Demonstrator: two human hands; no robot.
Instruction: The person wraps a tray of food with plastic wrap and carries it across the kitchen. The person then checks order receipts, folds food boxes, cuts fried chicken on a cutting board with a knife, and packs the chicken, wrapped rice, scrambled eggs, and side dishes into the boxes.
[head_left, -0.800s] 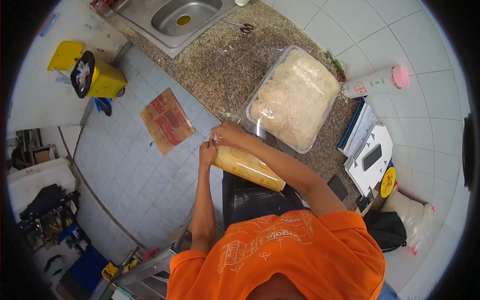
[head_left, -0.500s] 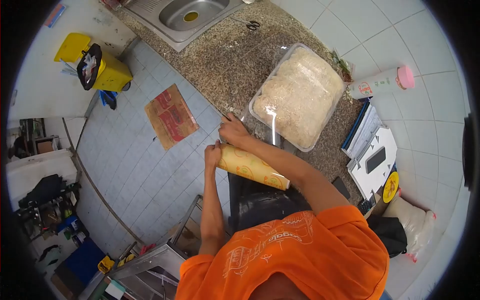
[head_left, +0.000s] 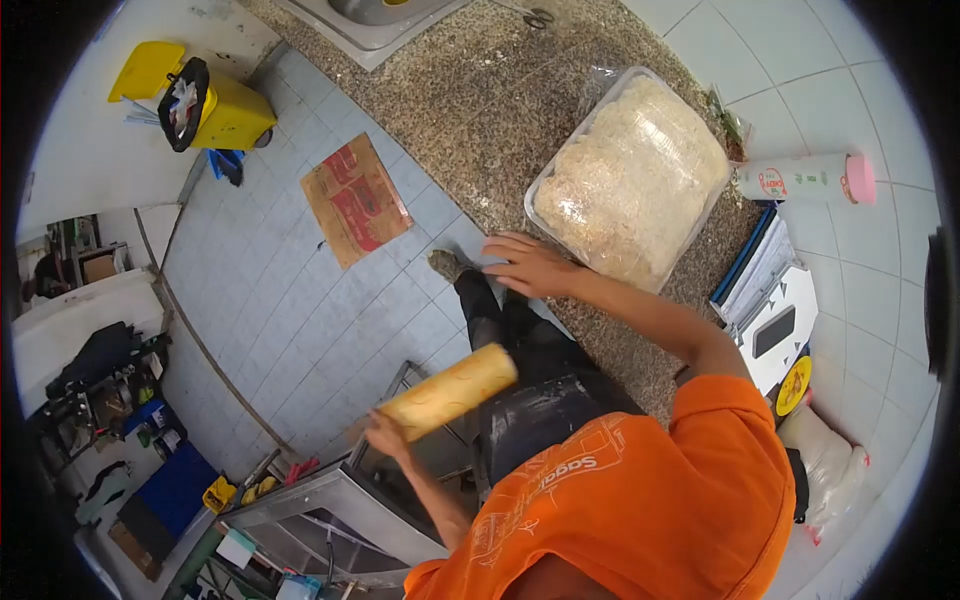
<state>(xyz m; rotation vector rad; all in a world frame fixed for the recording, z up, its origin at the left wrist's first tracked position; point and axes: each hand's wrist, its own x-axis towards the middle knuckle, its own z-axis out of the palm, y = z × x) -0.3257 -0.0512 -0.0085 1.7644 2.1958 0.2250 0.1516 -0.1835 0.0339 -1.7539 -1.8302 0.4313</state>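
My left hand [head_left: 387, 437] is closed on one end of a yellow roll of printed film [head_left: 450, 392], which is tilted beside my legs. At the counter's edge, my right hand [head_left: 528, 266] has its fingers spread and holds nothing, close to a clear tray [head_left: 535, 205]. The tray sits on the speckled counter, filled with a pale, crumbly-looking food [head_left: 635, 175] under shiny clear film.
Scissors [head_left: 538, 18] lie near the sink [head_left: 375, 30]. Against the tiled wall are a pink-capped bottle [head_left: 805, 180] and papers. Flattened cardboard [head_left: 355, 200] and a yellow bin [head_left: 232, 112] are on the floor; a metal frame [head_left: 400, 520] stands at lower left.
My left hand has carried the roll down and left, away from the counter. My right hand has come away from beside the roll, its fingers now spread. The view has shifted.
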